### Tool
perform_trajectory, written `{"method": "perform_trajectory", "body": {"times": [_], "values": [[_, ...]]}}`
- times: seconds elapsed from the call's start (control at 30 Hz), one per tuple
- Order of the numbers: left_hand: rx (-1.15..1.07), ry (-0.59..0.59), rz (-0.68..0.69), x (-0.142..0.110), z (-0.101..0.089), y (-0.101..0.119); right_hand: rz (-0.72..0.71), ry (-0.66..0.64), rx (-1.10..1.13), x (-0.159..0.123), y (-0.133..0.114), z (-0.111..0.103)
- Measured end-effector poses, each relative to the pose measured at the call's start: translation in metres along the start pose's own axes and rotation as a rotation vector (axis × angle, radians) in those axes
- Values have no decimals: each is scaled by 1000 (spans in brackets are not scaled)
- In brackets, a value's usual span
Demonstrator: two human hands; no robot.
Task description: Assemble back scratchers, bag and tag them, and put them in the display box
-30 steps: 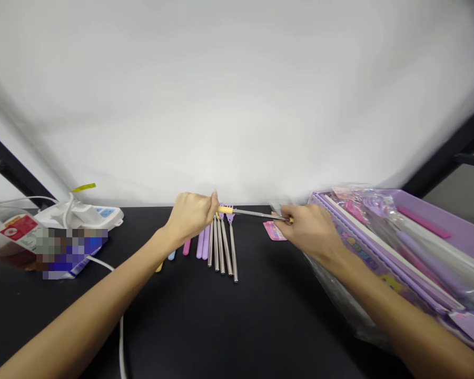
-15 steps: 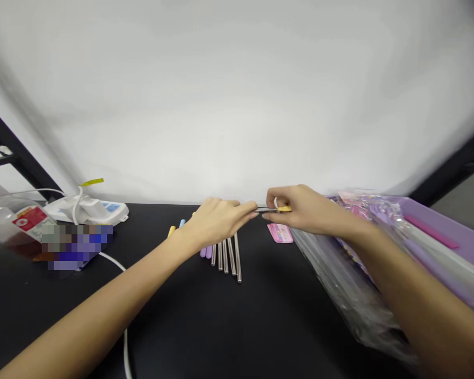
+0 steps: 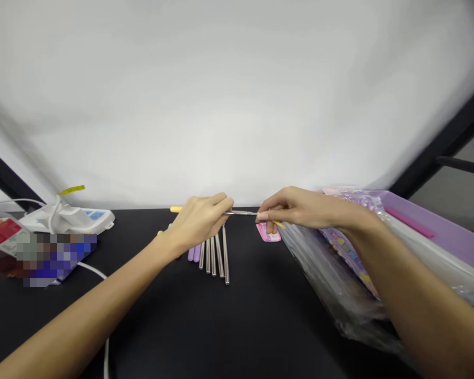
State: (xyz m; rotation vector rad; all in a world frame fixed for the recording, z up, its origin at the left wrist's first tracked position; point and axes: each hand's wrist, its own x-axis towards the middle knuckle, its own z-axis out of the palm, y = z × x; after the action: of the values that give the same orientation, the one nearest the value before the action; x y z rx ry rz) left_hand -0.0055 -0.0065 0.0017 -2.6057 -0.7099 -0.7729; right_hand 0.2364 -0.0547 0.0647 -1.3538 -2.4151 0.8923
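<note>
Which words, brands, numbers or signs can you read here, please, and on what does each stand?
No text can be read.
Bottle label: round mark, lettering blurred.
Power strip: blue panels, too small.
Yellow tag: too blurred.
Pink card: too small.
Purple box: print too blurred.
Blue packet: pixelated.

L hand (image 3: 201, 217) curled, R hand (image 3: 286, 208) pinching

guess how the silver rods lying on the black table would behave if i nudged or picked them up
The silver rods are probably stiff, since they lie straight. Nudged sideways, they might roll because their shafts look round, though the left hand hides most far ends. Their shiny surface could feel slippery.
</note>
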Motion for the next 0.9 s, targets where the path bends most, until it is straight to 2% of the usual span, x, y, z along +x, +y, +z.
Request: {"method": "perform_trajectory", "body": {"times": [0.1, 0.27, 0.37, 0.57, 0.73, 0.9], "values": [[-13, 44, 29, 0, 0, 3, -19, 19, -21, -1, -1, -1], [-189, 10, 32, 5, -5, 7, -59, 149, -184, -5, -12, -2], [-346, -46, -10, 9, -8, 8, -77, 235, -247, -8, -18, -2], [-463, -202, -121, 12, -9, 13, -32, 254, -147, -9, -10, -3], [-551, -239, -232, 9, -5, 16, 94, 257, -166, -17, 4, -15], [-581, -268, -257, 9, 2, 20, 416, 349, -211, -25, 21, -27]]}}
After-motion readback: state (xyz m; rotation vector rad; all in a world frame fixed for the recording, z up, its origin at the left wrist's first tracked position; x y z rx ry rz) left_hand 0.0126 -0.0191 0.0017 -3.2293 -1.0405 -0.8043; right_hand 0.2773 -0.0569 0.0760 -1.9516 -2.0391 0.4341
